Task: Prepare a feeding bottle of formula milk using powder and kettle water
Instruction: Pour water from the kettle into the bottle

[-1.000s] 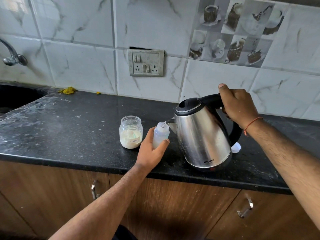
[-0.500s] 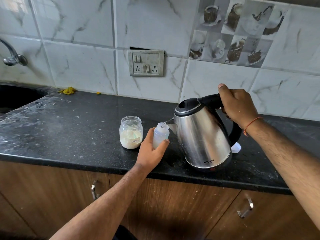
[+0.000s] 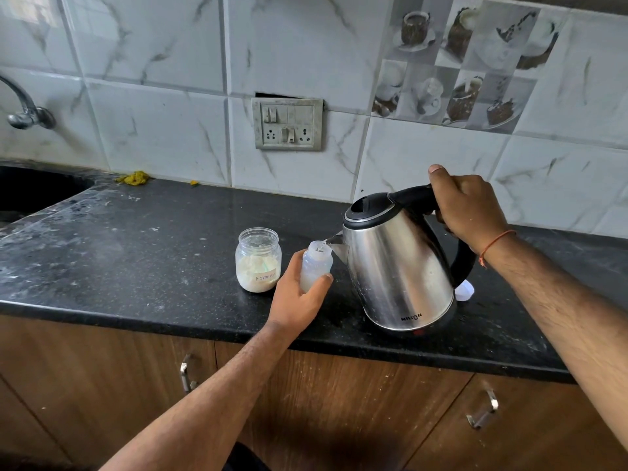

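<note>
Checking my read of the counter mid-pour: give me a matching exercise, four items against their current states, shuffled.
Items
1. kettle
2. feeding bottle
3. formula jar
4. wall socket plate

States
A. standing open on the counter, untouched
B. held upright by the left hand
C. mounted on the tiles, nothing plugged in
D. tilted by the right hand, spout at the bottle mouth

Pairs: 1-D, 2-B, 3-A, 4-C

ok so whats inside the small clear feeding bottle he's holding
The small clear feeding bottle holds whitish liquid in its lower part, with water entering from the steel kettle spout. The left hand covers its base, so the bottom is hidden.
</note>
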